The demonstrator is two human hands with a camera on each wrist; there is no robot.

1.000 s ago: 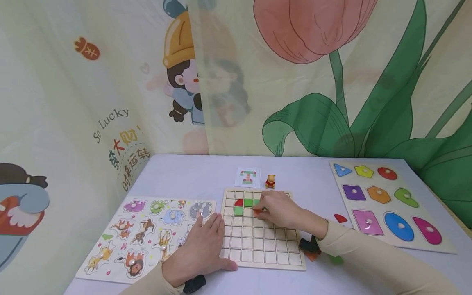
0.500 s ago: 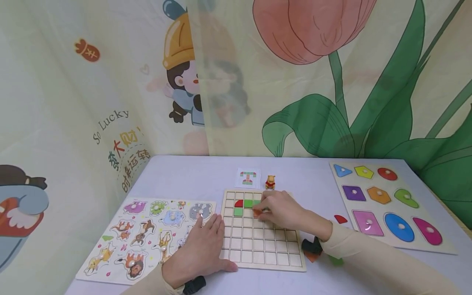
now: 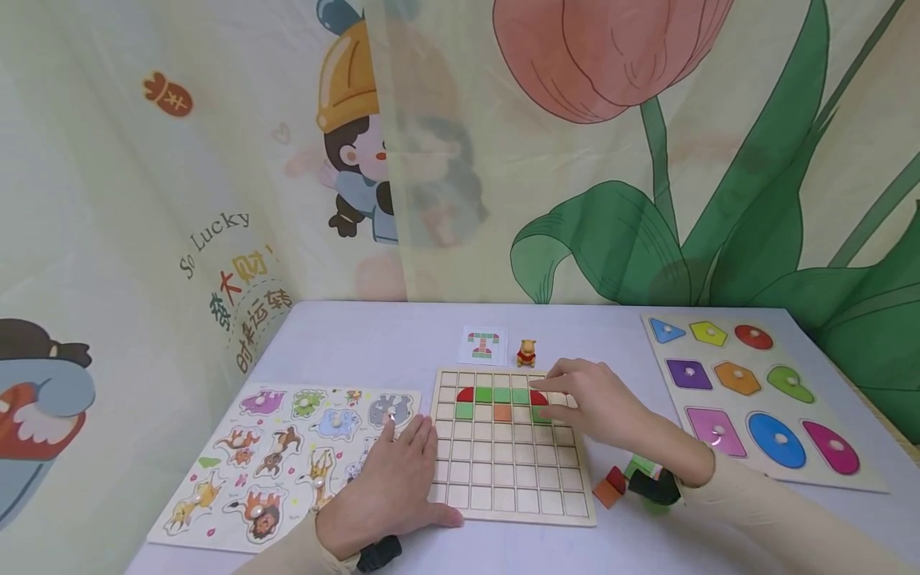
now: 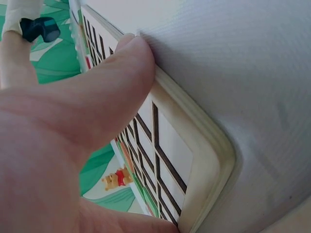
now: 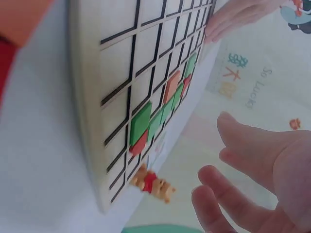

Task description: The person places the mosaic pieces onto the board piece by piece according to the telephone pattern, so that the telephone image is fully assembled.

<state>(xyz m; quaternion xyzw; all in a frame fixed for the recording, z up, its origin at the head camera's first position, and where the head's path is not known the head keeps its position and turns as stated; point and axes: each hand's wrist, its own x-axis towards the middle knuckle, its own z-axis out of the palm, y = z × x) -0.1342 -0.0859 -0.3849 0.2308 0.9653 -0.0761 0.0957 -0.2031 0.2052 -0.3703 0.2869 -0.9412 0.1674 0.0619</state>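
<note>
A wooden grid board (image 3: 513,479) lies flat in front of me. In its upper rows sit a red quarter-round tile (image 3: 465,394) at each end, green tiles (image 3: 483,394) between and below them, and an orange tile (image 3: 501,413) under the middle. My left hand (image 3: 391,487) rests along the board's left side, fingers straight, its thumb (image 4: 121,68) against the near edge. Over the right side of the board is my right hand (image 3: 604,403), its fingers spread and holding nothing. Its fingertips overlap the right-hand red and green tiles in the head view.
An animal knob puzzle (image 3: 230,479) lies left, a shape puzzle (image 3: 783,407) right. Behind the board are a pattern card (image 3: 483,346) and a small bear figure (image 3: 527,353). Loose tiles, including an orange one (image 3: 607,493), lie by the right wrist. A printed curtain hangs behind.
My right hand has let go of the orange tile, which now lies in the grid, and has moved right with its fingers spread. Loose tiles show beside the wrist. The left hand stays put.
</note>
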